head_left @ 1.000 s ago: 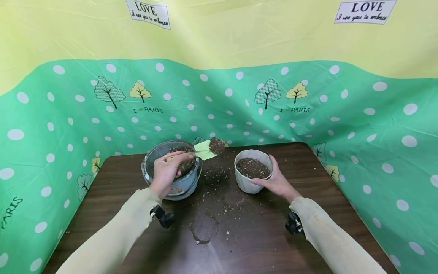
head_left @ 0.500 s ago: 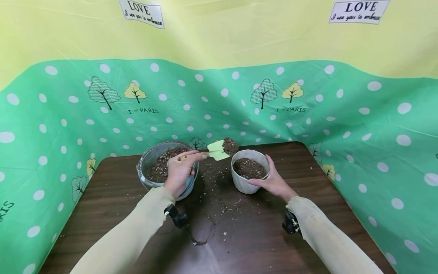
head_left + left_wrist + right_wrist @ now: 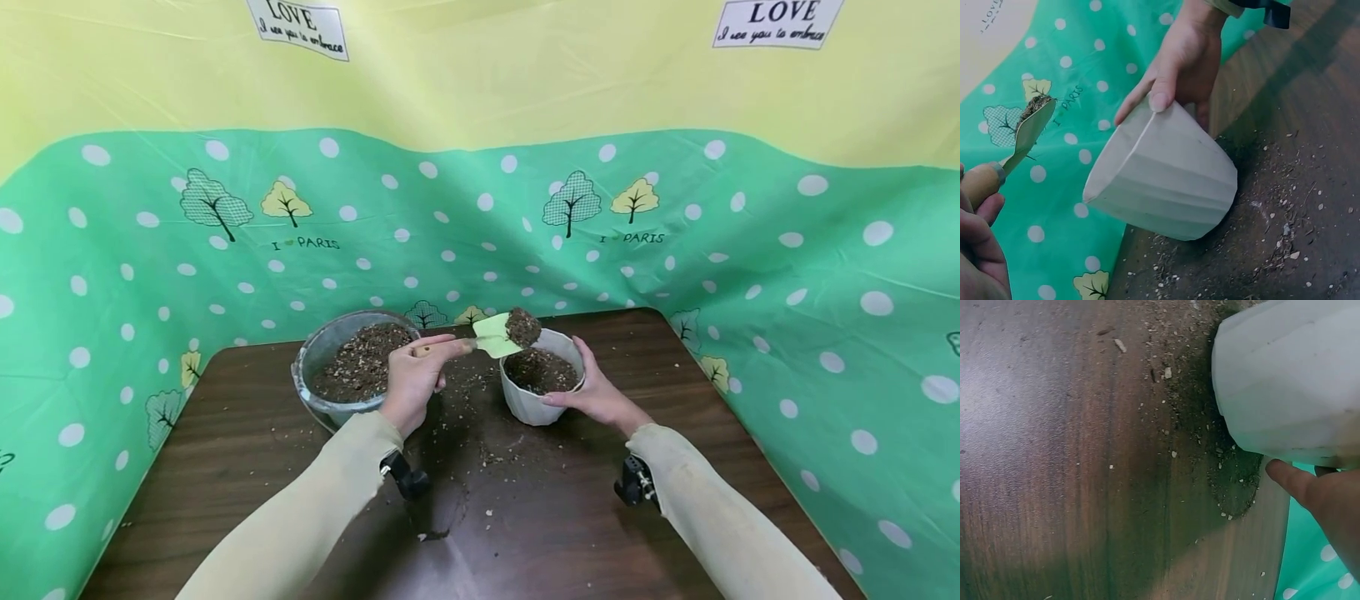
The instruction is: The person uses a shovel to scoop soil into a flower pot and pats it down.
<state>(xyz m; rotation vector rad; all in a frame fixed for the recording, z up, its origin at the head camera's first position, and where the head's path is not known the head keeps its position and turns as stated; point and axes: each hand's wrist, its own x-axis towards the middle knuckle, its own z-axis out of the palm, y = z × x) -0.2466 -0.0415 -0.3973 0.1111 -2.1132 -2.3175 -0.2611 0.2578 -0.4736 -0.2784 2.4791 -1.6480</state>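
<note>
The cloth (image 3: 450, 208), green with white dots below and yellow above, stands behind the table (image 3: 555, 533), whose brown top bears scattered crumbs. At your left, the bucket (image 3: 300, 385) contains soil, its mouth facing upward. The pot (image 3: 528, 410), white and faceted, sits to its right, mouth up, partly filled. Your right hand (image 3: 596, 395) is clamped on the pot's right side, thumb at the near rim, fingers farther round. Your left hand (image 3: 415, 379) is clamped on the wooden handle of the trowel (image 3: 495, 336), forefinger laid along it. In the head view the trowel's long axis runs nearly crosswise, handle to the left, pale green blade pointing right and slightly away, over the pot's far left rim. From the left wrist, blade and pot appear apart. A clump (image 3: 523, 327) of soil rides at the blade's tip.
</note>
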